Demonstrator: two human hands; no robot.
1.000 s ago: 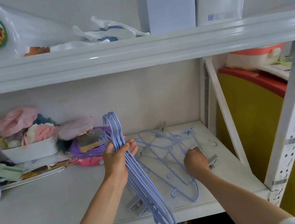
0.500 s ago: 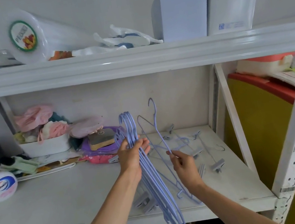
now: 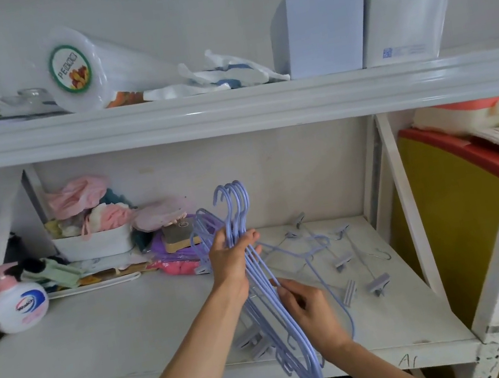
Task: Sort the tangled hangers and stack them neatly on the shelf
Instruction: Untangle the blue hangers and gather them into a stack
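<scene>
- Left hand (image 3: 232, 259): gripping a bundle of lavender plastic-coated wire hangers (image 3: 260, 289).
- Right hand (image 3: 309, 309): fingers curled, pinching that bundle lower down.
- White metal shelf (image 3: 109, 347): loose grey clip hangers (image 3: 350, 267).

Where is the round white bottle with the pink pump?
In the head view, the white bottle stands at the far left of the middle shelf, just left of the green clip and below the white basket of cloths.
</scene>
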